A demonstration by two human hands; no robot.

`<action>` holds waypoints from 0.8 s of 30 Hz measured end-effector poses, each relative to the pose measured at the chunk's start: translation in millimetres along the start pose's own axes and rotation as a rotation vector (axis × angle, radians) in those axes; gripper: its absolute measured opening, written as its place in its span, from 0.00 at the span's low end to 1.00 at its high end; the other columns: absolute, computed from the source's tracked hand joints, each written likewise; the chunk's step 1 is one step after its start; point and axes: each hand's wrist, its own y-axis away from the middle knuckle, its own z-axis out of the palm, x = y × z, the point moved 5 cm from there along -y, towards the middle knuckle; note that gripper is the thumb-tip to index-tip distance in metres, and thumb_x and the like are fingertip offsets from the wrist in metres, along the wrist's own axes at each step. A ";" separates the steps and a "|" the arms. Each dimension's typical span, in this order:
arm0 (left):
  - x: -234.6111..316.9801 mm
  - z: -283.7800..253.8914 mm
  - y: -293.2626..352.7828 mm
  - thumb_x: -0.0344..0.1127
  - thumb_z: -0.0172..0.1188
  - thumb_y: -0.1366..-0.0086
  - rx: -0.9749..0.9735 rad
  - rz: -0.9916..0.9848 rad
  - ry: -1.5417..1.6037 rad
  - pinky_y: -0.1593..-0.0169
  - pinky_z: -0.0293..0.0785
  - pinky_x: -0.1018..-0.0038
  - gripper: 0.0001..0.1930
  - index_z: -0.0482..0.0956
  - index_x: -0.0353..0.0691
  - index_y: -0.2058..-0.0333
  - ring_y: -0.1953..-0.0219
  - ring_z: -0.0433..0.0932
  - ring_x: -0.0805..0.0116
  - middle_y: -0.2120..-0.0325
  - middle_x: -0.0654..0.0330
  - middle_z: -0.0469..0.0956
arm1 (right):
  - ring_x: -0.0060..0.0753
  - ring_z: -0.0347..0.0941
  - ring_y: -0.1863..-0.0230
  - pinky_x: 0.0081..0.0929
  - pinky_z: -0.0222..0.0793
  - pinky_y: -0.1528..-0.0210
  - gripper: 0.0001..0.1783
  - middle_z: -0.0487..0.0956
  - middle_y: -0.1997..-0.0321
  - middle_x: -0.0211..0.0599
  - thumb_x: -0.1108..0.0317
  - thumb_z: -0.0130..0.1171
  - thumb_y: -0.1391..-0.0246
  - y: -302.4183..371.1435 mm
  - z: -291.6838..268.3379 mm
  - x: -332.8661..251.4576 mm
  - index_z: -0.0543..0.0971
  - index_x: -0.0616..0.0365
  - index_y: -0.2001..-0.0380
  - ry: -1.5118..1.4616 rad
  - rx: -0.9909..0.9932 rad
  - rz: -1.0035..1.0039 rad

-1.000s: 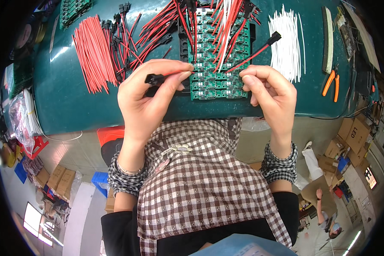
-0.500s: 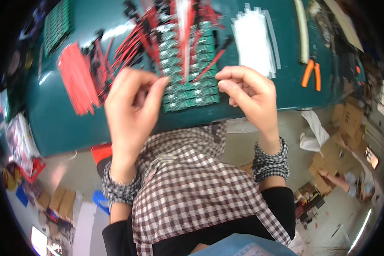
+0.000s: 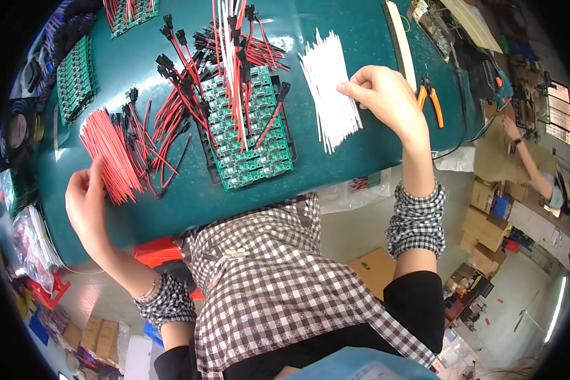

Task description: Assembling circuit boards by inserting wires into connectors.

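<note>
My left hand is at the left edge of a bundle of red wires, its thumb and curled fingers drawn together against the wires. On the right, my right hand pinches at the right side of a bundle of white wires, thumb and forefinger together; the fingertips partly hide what they hold. Between the hands lies a panel of green circuit boards on a black tray. Red and white wires lie lengthwise across it, and a short red lead with a black connector rests on its right half.
Red-and-black leads with connectors are scattered left of the panel. More green boards lie at the far left. Orange-handled pliers and a pale strip are on the right. Another person's arm shows at far right.
Both hands have left the board panel and spread apart, the left to the red wires and the right to the white ones. The view has shifted, showing more of the table's far side.
</note>
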 end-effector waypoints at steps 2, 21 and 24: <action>5.9 6.9 -5.5 0.47 0.65 0.39 -0.063 0.021 0.034 0.73 0.64 0.81 0.20 0.78 0.31 0.71 0.78 0.67 0.82 0.81 0.67 0.73 | 0.34 0.78 0.75 0.29 0.72 0.67 0.24 0.79 0.80 0.42 0.51 0.63 0.53 -2.8 4.3 3.4 0.81 0.67 0.73 -0.082 -0.056 0.000; -43.8 -9.8 1.5 0.35 0.58 0.33 -0.098 0.061 0.559 0.73 0.58 0.88 0.08 0.77 0.36 0.62 0.75 0.67 0.87 0.73 0.67 0.76 | 0.16 0.73 0.73 0.18 0.73 0.71 0.12 0.76 0.71 0.29 0.62 0.55 0.39 1.7 11.9 23.7 0.76 0.62 0.63 -0.831 0.011 -0.048; -39.4 -21.2 11.6 0.32 0.57 0.33 -0.119 0.066 0.623 0.67 0.65 0.88 0.15 0.77 0.33 0.50 0.70 0.72 0.83 0.68 0.62 0.79 | 0.17 0.73 0.75 0.19 0.72 0.72 0.11 0.76 0.73 0.31 0.64 0.56 0.39 10.1 -4.0 18.9 0.76 0.63 0.63 -0.858 0.266 -0.101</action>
